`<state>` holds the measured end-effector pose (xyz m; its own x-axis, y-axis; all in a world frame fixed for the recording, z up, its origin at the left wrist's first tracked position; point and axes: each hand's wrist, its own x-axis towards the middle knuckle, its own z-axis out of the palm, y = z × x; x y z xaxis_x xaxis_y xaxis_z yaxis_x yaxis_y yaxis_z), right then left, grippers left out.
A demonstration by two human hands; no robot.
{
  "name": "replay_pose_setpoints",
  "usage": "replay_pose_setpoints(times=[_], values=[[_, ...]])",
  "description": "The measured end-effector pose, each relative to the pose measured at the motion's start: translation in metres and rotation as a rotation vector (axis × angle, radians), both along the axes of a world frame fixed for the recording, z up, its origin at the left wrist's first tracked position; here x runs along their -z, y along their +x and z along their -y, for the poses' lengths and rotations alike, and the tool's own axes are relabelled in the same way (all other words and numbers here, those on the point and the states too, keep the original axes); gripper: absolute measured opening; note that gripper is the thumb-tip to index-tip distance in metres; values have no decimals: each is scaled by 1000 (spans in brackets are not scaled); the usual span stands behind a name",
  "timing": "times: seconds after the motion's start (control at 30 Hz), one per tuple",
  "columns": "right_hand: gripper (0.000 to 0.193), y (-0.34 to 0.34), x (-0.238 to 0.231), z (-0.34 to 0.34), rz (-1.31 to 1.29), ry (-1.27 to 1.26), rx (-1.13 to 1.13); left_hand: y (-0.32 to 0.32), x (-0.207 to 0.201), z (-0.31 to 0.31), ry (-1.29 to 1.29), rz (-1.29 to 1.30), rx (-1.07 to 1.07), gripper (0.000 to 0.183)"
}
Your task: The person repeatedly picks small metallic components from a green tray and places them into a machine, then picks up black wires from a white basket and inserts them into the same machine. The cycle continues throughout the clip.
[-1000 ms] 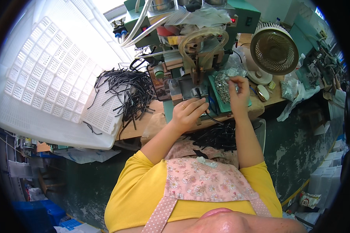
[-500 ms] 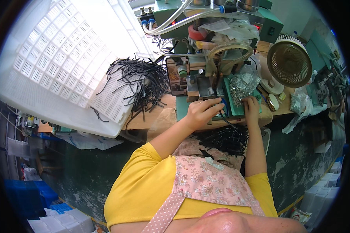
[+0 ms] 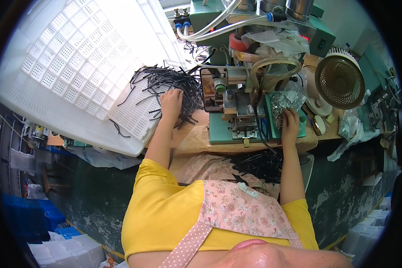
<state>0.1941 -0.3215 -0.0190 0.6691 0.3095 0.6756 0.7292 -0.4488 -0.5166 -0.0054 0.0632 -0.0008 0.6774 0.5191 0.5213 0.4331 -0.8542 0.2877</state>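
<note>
My left hand (image 3: 171, 103) is at the near side of a heap of thin black strips (image 3: 188, 85), its fingers bent and close together. Whether a strip is pinched in them is hidden. My right hand (image 3: 290, 124) rests over small shiny metal pieces (image 3: 279, 117) in a green tray (image 3: 300, 130). Its fingers are curled with the tips down among the pieces, and what they hold is too small to make out. Between my hands stands a green bench press (image 3: 241, 107). A black strip (image 3: 259, 127) hangs from its front toward a bundle of black strips (image 3: 257, 166) below the table edge.
A large white perforated crate (image 3: 82, 127) lies tipped at the left, with part of the heap on it. Clear air hoses (image 3: 210, 35) cross above the press. A round fan (image 3: 339, 80) and a bag of metal parts (image 3: 346, 126) are at the right.
My left hand has left the front of the press and moved left to the heap of black strips. My right hand stays at the metal pieces. The view has shifted slightly.
</note>
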Motion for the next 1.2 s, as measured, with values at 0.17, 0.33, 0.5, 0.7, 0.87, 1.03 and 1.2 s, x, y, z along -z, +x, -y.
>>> replay_pose_setpoints(times=[0.17,0.33,0.5,0.7,0.87,1.03,1.2], values=[[20,1,1,0,-115,56,5,4,21,-14,226,-396,135,14],[14,4,-4,3,66,-108,54,0,18,-23,313,-331,170,21],[11,-3,-10,-1,29,-149,54,-4,19,-29,404,-319,317,23],[15,-35,-53,-25,-260,149,-138,-2,-5,-41,342,-111,252,13],[15,-61,-92,-53,-229,131,-267,-1,-43,-4,-311,333,104,18],[17,-69,-96,-71,-357,273,-298,-7,-77,83,-426,730,416,19],[19,-72,-97,-75,-492,339,-375,-4,-95,169,243,636,672,30]])
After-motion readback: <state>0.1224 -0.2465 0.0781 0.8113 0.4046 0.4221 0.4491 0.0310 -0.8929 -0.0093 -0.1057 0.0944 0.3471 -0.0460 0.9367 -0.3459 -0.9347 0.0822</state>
